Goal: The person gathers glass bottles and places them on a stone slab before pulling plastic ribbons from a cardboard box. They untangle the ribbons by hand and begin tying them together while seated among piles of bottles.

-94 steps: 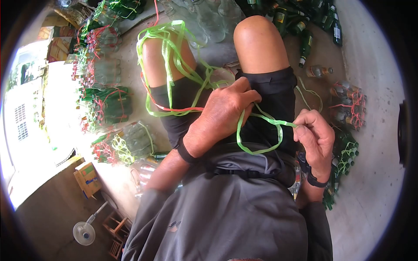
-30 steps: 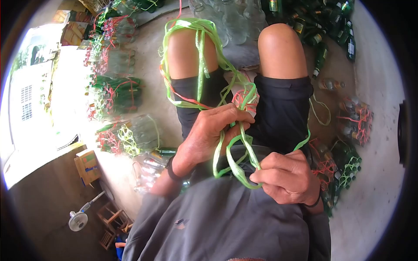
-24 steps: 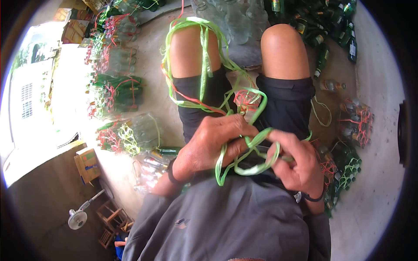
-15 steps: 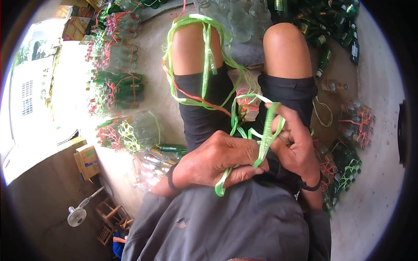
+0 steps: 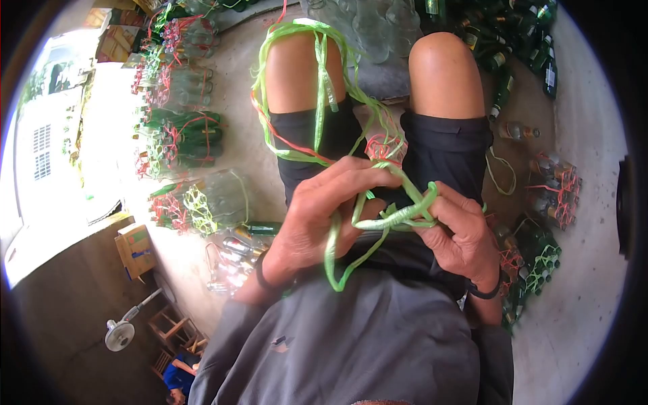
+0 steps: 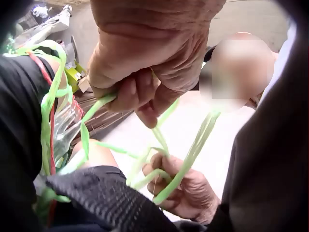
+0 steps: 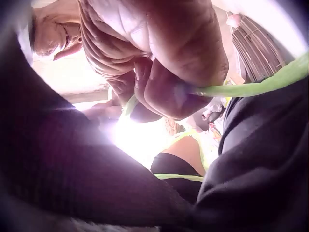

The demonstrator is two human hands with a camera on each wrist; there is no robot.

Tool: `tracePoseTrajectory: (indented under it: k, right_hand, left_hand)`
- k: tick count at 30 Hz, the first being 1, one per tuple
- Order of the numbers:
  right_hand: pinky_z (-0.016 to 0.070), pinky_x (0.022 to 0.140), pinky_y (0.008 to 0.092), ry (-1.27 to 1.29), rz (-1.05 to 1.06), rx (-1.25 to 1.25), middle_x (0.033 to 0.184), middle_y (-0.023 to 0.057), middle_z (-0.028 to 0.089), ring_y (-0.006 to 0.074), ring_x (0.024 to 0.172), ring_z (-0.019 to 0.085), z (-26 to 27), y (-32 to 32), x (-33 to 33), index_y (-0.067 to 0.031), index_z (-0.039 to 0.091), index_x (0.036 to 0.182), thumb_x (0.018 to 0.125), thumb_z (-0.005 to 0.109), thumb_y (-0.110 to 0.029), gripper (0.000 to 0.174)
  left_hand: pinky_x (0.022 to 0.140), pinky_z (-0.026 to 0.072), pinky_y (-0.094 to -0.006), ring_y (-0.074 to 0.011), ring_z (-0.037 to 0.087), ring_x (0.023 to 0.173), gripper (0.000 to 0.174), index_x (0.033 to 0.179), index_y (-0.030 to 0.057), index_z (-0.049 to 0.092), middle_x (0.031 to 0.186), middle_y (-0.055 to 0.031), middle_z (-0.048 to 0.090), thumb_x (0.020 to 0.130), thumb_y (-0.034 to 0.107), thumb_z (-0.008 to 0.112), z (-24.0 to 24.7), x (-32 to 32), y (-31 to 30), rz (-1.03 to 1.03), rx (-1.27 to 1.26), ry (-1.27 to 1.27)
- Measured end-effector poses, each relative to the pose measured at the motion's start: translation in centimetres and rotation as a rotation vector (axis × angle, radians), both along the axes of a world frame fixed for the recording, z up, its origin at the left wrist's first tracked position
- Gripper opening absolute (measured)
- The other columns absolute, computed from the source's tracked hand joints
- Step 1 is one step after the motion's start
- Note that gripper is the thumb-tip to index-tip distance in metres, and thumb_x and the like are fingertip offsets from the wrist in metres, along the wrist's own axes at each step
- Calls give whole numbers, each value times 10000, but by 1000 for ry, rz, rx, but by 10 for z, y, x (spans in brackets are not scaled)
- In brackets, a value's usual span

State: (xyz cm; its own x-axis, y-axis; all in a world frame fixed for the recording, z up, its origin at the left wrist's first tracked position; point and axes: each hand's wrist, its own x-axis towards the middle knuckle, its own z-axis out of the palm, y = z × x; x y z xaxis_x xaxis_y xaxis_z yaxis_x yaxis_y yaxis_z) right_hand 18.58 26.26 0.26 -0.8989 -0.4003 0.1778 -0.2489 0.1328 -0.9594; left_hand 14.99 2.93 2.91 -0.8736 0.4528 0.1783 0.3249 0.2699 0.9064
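Loops of green plastic twine [image 5: 335, 266] hang between my two hands above the lap. My left hand [image 5: 320, 212] pinches the twine between curled fingers and thumb; the left wrist view shows a strand leaving the fingers of this left hand [image 6: 149, 53]. Facing it, my right hand [image 5: 462, 233] grips another part of the loop at thumb and forefinger. From below, the right hand [image 7: 159, 63] shows a green strand [image 7: 260, 87] running out from its fingers. More green twine with a red strand [image 5: 287, 140] is draped over the left knee [image 5: 297, 74].
Clear glass bottles [image 5: 371, 27] stand beyond the knees, and loose green bottles [image 5: 503, 91] lie at the upper right. Tied bottle bundles [image 5: 179, 138] line the left side; another bundle [image 5: 557, 185] sits at right. Behind are a fan [image 5: 119, 335] and a person [image 5: 177, 374].
The right hand has come inward from the far right, drawing the loop with it. Over the last half second the hands have parted slightly, and the loop between them has widened.
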Motion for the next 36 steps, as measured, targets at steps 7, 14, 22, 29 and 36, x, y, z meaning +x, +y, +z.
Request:
tracePoseTrajectory:
  k: [7, 14, 22, 29, 36]
  right_hand:
    - [488, 669, 307, -34, 85, -75, 901, 124, 603, 234, 737, 607, 3, -2, -7, 24, 657, 1034, 915, 620, 49, 127]
    - [386, 702, 153, -422, -95, -341, 1021, 27, 633, -1, 797, 498, -1, 10, 5, 17, 510, 1392, 985, 590, -22, 416]
    - [376, 692, 159, -300, -303, -217, 1077, 90, 616, 3, 717, 448, -4, 26, -4, 12, 483, 1417, 939, 578, 38, 488]
    - [373, 678, 164, -442, -326, -75, 1038, 48, 627, -3, 665, 422, -7, 34, -1, 7, 559, 1334, 923, 592, 49, 415]
    - [405, 664, 201, -366, -335, 11, 921, 44, 631, 35, 681, 492, -10, 32, 2, 28, 633, 1122, 918, 579, 62, 214]
  left_hand:
    - [796, 539, -378, -348, 668, 862, 263, 1136, 0, 661, 975, -149, 679, 881, 30, 717, -16, -2, 9, -170, 24, -234]
    - [763, 517, -286, -106, 631, 859, 150, 1102, -20, 709, 927, -60, 704, 995, 71, 655, 5, -11, -2, 81, 68, -370]
    - [543, 286, -205, -32, 404, 589, 195, 1044, -51, 690, 707, 36, 539, 991, 134, 659, -2, -13, -11, 406, 260, -409]
    - [583, 377, -211, -38, 482, 656, 177, 1053, -8, 725, 733, 44, 581, 990, 153, 689, 1, -17, -19, 460, 275, -454]
    - [599, 389, -204, -33, 497, 668, 192, 1102, 0, 717, 763, 32, 608, 992, 152, 677, -2, -21, -2, 381, 53, -283]
